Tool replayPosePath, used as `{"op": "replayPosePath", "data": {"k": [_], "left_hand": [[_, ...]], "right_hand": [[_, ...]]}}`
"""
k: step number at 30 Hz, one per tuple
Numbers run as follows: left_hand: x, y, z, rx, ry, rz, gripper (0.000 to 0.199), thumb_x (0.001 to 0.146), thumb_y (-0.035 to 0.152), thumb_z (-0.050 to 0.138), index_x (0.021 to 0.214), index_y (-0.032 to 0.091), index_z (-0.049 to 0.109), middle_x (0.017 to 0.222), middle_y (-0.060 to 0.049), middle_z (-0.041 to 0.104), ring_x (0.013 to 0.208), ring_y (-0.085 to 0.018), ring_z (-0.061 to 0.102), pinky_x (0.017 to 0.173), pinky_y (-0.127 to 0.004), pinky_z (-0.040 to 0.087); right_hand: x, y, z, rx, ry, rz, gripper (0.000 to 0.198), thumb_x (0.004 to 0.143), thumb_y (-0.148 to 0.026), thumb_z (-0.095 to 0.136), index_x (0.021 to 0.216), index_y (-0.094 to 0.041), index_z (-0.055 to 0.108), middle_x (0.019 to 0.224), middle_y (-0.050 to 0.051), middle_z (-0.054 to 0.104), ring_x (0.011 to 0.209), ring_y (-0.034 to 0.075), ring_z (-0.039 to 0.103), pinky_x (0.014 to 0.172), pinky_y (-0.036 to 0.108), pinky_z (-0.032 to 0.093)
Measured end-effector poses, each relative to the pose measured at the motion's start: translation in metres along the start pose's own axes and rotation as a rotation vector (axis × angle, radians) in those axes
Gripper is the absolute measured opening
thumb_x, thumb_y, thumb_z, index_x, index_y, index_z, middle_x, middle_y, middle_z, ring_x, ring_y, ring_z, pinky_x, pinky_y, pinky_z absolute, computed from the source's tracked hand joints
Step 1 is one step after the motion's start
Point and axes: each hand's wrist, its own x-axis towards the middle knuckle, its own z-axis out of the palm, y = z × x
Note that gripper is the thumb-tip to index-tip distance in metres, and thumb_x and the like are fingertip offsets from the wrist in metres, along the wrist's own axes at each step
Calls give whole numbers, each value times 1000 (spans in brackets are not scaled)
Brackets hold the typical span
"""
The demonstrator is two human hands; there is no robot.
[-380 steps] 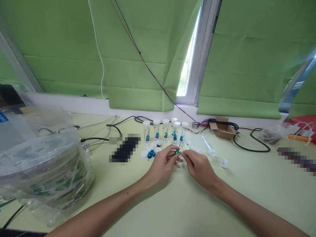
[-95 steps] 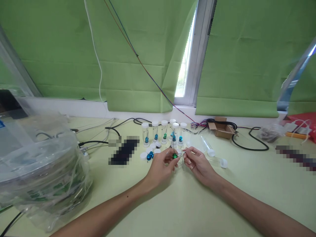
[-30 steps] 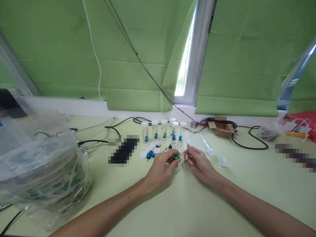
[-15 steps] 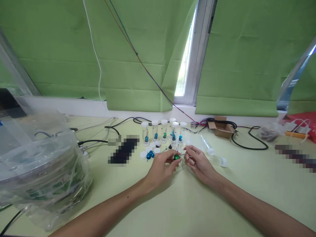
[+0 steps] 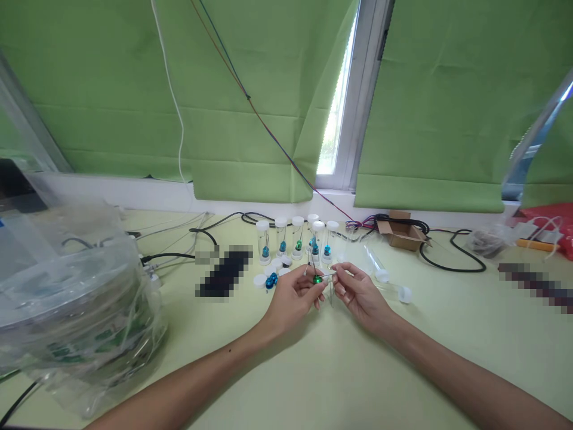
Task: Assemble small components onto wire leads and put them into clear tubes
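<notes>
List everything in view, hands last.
Blinds: several, green, back.
Window frames: several, grey, back.
Cables: several, mixed colours, back.
Wrapped bundle: one, whitish, left.
Large pixelated items: two, dark, left and right.
Capped tubes: six, clear, upright, centre.
Lying tubes: two, clear, centre right.
Loose caps: several, white, centre left.
Round parts: several, blue, centre left.
Cardboard box: one, brown, back right.
Small bag: one, greyish, right.
Red item: one, red, right.
Table: one, yellowish, beneath.
Small part: one, green, centre.
Thin rod: at least one, grey, centre.
Left hand: one, holding small part.
Right hand: one, holding thin rod.
</notes>
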Motion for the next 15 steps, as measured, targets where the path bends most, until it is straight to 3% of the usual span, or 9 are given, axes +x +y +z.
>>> {"op": "replayPosePath", "data": {"k": [5,15], "left_hand": [[1,-4,-1,36,-5,21,27,82,39,65,96,17,60,69,-1,63,60,-15,61,55,-26,51],[-1,-7,-3,282,9,110,20,87,35,58,98,19,60,67,1,62,56,-12,57,56,-24,48]], "right_hand": [[0,3,-3,-49,-36,-28,36,68,-43,81,65,-18,56,58,-4,57,43,5,41,41,20,30],[-2,4,-1,-161,-27,2,41,79,-46,71,58,-19,48,41,-6,49,31,5,34,37,22,22]]}}
